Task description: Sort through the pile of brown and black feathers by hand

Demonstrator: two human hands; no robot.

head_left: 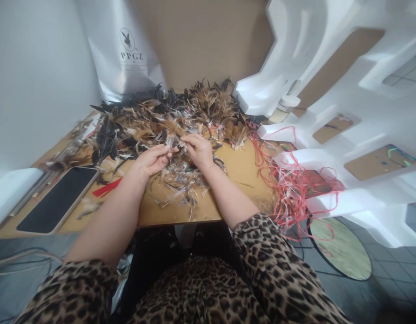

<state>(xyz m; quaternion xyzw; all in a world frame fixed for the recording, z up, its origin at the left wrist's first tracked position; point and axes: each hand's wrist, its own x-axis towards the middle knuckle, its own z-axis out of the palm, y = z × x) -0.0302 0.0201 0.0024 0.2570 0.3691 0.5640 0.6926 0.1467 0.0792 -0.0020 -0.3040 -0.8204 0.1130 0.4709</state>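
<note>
The feather heap [133,123] serves as reference on the wood-toned counter [241,166]. A small feather bunch [172,128] is located at the heap's near edge, in front of its middle, between the two hands and just beyond their fingertips. Its long axis appears to run away from the person with a lean to the left, pale ends toward the fingers; blur prevents a firmer reading. The left hand [155,158] has thumb and forefinger pressed together on the pale ends; the right hand [199,152] appears pinched on the bunch from the other side. Both are in contact, so neither is judged nearer. Materials: the feathers are tan, brown and glossy black, slender and curved, with downy whitish bases. Loose, wispy feather scraps [185,173] lie nearer the person than the heap, below the hands. Left and near of the heap: a flat red strip [106,187] and a dark, smooth-screened phone [59,200]. Right and near of the heap: a tangle of thin red strands [288,193] against white, blocky, cut-out moulded packing [332,200].
</note>
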